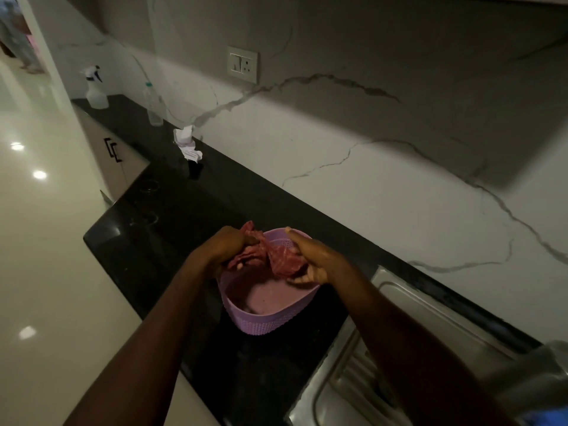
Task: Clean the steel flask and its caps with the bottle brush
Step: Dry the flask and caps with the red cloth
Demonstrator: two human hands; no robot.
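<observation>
I take the lilac perforated basket [264,321] on the black counter [159,235] as my reference. Both hands are held over its far rim, working a red checked cloth [270,256] between them. My left hand [221,247] has its fingers curled round one bunched end of the cloth; my right hand [316,256] grips the other end, thumb along the top and fingertips tucked under the fabric. The cloth hangs partly down into the basket and hides much of its far inside wall.

I cannot see the steel flask, its caps or the bottle brush anywhere in this view; the bit of basket floor that shows is too dim for me to tell what lies there.

Right of the basket runs a steel sink drainboard [408,327] with ribbed grooves. Beyond the basket, along the counter against the marble wall [368,195], lies a crumpled white paper [187,142]; its printing is too small to read. Further on stand a clear plastic bottle [152,103] with a pale cap and, at the far end, a spray bottle [95,87]. A wall socket plate [242,64] sits above them. No brand or label is legible.
</observation>
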